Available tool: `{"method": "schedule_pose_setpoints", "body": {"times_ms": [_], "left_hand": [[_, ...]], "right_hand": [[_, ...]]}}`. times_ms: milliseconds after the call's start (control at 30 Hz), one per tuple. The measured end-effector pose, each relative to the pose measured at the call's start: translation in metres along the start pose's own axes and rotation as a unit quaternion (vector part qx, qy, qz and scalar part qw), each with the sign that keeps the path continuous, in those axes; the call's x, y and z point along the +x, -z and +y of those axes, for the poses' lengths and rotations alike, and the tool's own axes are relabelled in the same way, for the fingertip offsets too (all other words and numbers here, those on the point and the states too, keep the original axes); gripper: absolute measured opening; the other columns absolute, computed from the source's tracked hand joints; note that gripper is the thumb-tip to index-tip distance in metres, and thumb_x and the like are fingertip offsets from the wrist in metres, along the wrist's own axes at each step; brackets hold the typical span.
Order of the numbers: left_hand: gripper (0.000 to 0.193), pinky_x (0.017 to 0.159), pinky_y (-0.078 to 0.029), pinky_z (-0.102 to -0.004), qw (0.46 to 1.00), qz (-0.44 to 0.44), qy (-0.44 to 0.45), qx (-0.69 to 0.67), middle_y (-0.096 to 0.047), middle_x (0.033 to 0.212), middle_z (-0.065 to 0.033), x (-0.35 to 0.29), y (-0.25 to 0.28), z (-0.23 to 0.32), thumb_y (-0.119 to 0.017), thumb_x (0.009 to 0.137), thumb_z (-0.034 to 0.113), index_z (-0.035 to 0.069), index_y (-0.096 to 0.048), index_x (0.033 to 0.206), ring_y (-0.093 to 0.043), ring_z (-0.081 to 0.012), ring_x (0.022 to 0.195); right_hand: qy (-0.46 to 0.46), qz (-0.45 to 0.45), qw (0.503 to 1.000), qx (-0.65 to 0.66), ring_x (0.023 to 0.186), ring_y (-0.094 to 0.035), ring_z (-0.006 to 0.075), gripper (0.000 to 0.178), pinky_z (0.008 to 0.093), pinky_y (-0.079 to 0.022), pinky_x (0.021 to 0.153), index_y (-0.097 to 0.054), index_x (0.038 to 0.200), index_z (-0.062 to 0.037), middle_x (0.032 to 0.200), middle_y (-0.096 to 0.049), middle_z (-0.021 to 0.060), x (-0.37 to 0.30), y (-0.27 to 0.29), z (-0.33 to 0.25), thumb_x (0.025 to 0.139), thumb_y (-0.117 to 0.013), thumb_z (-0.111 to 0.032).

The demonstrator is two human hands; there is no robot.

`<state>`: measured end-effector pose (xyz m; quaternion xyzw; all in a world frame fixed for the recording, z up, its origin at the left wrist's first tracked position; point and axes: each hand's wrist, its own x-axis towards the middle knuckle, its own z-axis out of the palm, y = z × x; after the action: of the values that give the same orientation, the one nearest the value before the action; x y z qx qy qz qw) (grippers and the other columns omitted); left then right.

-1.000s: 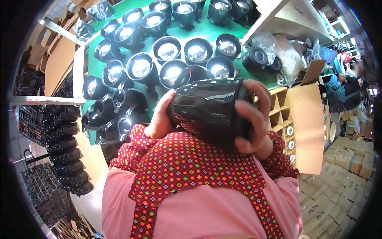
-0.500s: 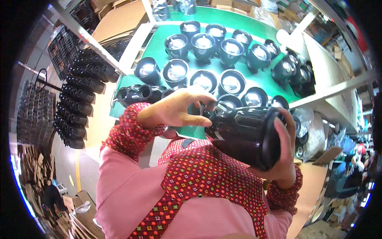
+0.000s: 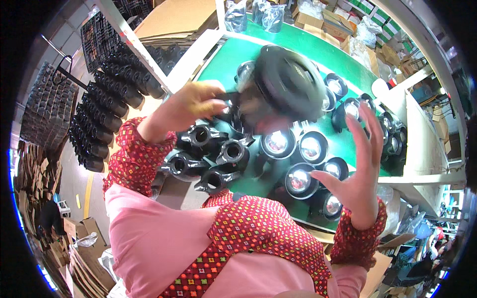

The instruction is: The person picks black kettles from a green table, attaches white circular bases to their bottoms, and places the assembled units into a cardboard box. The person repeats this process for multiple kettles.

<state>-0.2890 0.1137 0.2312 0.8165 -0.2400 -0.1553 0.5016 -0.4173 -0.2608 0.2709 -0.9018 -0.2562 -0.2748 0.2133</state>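
Worker (image 3: 154, 223) in a pink top and a patterned red apron (image 3: 268, 223) leans toward a green table (image 3: 298, 42), lifting a black pot (image 3: 290, 82) above its surface with the left hand (image 3: 191, 107). The thumb and fingers of that hand pinch a narrow dark part at the pot's left end, although motion blur hides the exact contact. The pot is tilted, its broad round end facing up and to the right, and its blurred body covers part of the tabletop behind. The right hand (image 3: 357, 159) stands open and apart from the pot, its fingers spread and its thumb reaching out to the left, near a cluster of dark cups (image 3: 313, 147) with shiny silver insides. Below the left hand, black pieces (image 3: 198, 136) with round openings sit close together at the table's near left corner. Plastic-wrapped bundles (image 3: 272, 19) stand along the far edge. To the left, beyond a white post (image 3: 133, 42), more black parts (image 3: 112, 99) are lined up in rows, with cardboard boxes (image 3: 92, 231) lower down beside a floor marked by a yellow line (image 3: 88, 198). A pale shelf (image 3: 422, 129) closes off the table's right side.
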Motion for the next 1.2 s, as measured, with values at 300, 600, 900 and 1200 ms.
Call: {"method": "schedule_pose_setpoints", "body": {"times_ms": [300,600,900,1200], "left_hand": [[0.028,0.070,-0.057,-0.0307,0.947,0.306,0.000,-0.100,-0.069,0.091,-0.0061,0.214,0.066,-0.178,-0.077,0.097,0.025,-0.001,-0.069,0.103,-0.064,-0.0126,0.080],[0.045,0.071,-0.054,-0.0457,0.919,0.360,0.128,-0.097,-0.071,0.077,-0.0181,0.382,0.009,-0.342,-0.081,0.090,0.042,-0.001,-0.070,0.086,-0.069,-0.0279,0.071],[0.045,0.069,-0.055,-0.0420,0.949,0.288,0.116,-0.057,-0.072,0.078,-0.0158,0.406,0.007,-0.381,-0.082,0.091,0.041,-0.002,-0.070,0.087,-0.070,-0.0231,0.069],[0.054,0.066,-0.046,-0.0441,0.965,0.192,0.137,0.117,-0.062,0.066,-0.0119,0.402,0.016,-0.406,-0.084,0.087,0.045,0.001,-0.060,0.067,-0.055,-0.0207,0.063]], "right_hand": [[-0.263,-0.082,0.960,0.056,0.130,-0.059,0.0408,0.065,0.0460,-0.047,0.110,-0.063,0.137,-0.0007,0.144,-0.057,0.0247,-0.099,-0.031,0.041,0.079,-0.089,-0.016],[-0.528,-0.047,0.848,0.024,0.112,-0.066,0.0320,0.045,0.0408,-0.052,0.100,-0.067,0.125,0.0016,0.126,-0.068,0.0185,-0.211,0.004,0.011,0.083,-0.081,-0.009],[-0.648,-0.026,0.760,0.040,0.106,-0.069,0.0254,0.041,0.0376,-0.054,0.097,-0.070,0.124,0.0017,0.118,-0.071,0.0149,-0.263,-0.001,-0.005,0.085,-0.079,-0.007],[-0.648,-0.039,0.757,0.065,0.102,-0.072,0.0243,0.040,0.0359,-0.056,0.093,-0.071,0.124,0.0033,0.114,-0.072,0.0151,-0.253,-0.010,-0.007,0.086,-0.079,-0.007]]}}
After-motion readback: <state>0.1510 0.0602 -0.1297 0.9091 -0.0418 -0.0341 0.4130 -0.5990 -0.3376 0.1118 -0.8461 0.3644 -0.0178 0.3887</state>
